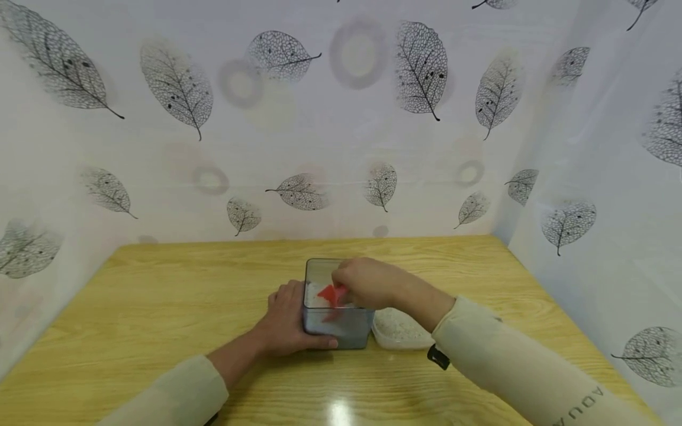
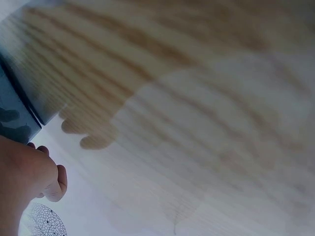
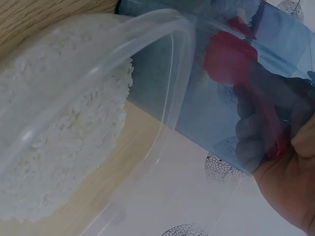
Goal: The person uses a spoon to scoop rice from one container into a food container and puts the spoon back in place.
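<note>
A see-through blue-grey square container [image 1: 348, 331] stands on the table with white rice grains inside. My left hand [image 1: 288, 322] holds it from the left, thumb along its front face and the other fingers towards its far side. My right hand [image 1: 367, 281] is at the container's opening and grips the handle of a red scoop [image 1: 329, 294]. Through the tinted wall, the right wrist view shows the scoop [image 3: 229, 56] inside the container, with fingers curled around its handle. Whether the scoop holds rice is unclear.
Just right of the container is a clear plastic tub [image 1: 402, 344] of white rice [image 3: 59, 113], partly hidden by my right forearm. The wood-grain table [image 1: 176, 307] meets a leaf-patterned white sheet [image 1: 330, 136] at the back and right.
</note>
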A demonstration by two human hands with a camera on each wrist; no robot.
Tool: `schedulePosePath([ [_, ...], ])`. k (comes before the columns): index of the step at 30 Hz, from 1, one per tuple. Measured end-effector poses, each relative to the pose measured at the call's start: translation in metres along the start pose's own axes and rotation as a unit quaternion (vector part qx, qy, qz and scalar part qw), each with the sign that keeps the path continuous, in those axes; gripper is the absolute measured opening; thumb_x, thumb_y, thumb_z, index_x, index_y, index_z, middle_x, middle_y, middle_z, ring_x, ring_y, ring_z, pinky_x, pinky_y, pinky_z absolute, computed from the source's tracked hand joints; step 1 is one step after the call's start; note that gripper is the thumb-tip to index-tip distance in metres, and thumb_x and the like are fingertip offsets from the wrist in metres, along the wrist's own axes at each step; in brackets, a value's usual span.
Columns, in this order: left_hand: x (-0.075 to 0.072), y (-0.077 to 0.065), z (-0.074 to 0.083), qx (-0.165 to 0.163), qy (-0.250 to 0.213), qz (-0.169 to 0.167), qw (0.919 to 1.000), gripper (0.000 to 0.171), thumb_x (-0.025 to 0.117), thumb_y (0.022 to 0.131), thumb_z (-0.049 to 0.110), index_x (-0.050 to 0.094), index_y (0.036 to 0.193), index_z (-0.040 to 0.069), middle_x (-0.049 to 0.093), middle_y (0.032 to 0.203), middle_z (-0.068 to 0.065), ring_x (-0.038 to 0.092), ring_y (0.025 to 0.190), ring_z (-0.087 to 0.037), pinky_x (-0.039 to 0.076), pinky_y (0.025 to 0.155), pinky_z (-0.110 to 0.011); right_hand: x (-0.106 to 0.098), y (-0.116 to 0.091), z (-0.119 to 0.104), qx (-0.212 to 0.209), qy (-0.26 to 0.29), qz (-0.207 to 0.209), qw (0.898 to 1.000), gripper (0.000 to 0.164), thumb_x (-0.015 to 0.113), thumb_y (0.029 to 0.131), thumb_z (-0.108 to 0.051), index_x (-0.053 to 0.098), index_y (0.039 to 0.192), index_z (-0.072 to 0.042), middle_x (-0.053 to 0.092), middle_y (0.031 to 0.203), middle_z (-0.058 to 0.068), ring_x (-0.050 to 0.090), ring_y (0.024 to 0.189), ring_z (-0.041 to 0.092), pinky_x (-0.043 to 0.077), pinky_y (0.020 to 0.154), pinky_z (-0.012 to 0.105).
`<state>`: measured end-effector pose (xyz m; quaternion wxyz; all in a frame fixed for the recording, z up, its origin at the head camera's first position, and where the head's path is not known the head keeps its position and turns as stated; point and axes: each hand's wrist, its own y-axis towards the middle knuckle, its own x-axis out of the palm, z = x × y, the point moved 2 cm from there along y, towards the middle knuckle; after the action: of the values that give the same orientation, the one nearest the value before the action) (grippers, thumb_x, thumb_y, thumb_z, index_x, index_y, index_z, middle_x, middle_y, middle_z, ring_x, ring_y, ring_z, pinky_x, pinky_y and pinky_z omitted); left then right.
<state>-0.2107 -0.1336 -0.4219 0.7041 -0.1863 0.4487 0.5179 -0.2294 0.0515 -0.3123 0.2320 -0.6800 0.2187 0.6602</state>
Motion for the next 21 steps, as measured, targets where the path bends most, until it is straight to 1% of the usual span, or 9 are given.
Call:
schedulePosePath([
  [6, -0.0025, -0.0015, 0.0005, -0.002, -0.001, 0.006, 1.0000, 0.109, 0.079, 0.059, 0.076, 0.040, 0.138, 0.012, 0.048, 0.118, 0.000, 0.042, 0.106, -0.017, 0.028, 0.095, -0.044, -0.0001, -0.0006, -0.0006, -0.020, 0.009, 0.016, 1.000, 0.013, 0.068, 0.095, -0.025, 0.062, 0.090, -0.014, 0.062, 0.085, -0.003, 0.059, 0.079, 0.012, 0.051, 0.076, 0.030],
  [8, -0.0036, -0.0021, 0.0010, -0.004, -0.002, 0.010, 0.9999, 0.109, 0.080, 0.059, 0.076, 0.041, 0.137, 0.010, 0.049, 0.118, -0.001, 0.043, 0.107, -0.018, 0.028, 0.094, -0.044, 0.0005, -0.0001, -0.0003, -0.020, 0.023, 0.023, 0.999, 0.013, 0.066, 0.097, -0.026, 0.064, 0.091, -0.015, 0.062, 0.085, -0.004, 0.059, 0.079, 0.011, 0.051, 0.075, 0.030],
  [12, -0.0036, -0.0017, 0.0018, -0.003, 0.001, 0.007, 1.0000, 0.110, 0.078, 0.059, 0.078, 0.041, 0.137, 0.009, 0.049, 0.119, -0.002, 0.043, 0.108, -0.018, 0.028, 0.095, -0.044, 0.0018, -0.0009, 0.0007, -0.009, 0.043, 0.031, 0.999, 0.013, 0.065, 0.098, -0.027, 0.066, 0.092, -0.016, 0.063, 0.086, -0.006, 0.059, 0.079, 0.009, 0.051, 0.076, 0.029],
  [21, -0.0018, -0.0003, 0.0014, -0.003, -0.004, 0.005, 1.0000, 0.109, 0.078, 0.059, 0.078, 0.041, 0.136, 0.010, 0.048, 0.117, -0.001, 0.042, 0.105, -0.016, 0.028, 0.095, -0.043, 0.0020, -0.0088, -0.0001, -0.009, 0.024, 0.084, 0.996, 0.013, 0.063, 0.099, -0.024, 0.065, 0.097, -0.012, 0.064, 0.090, -0.002, 0.060, 0.087, 0.016, 0.049, 0.084, 0.034],
])
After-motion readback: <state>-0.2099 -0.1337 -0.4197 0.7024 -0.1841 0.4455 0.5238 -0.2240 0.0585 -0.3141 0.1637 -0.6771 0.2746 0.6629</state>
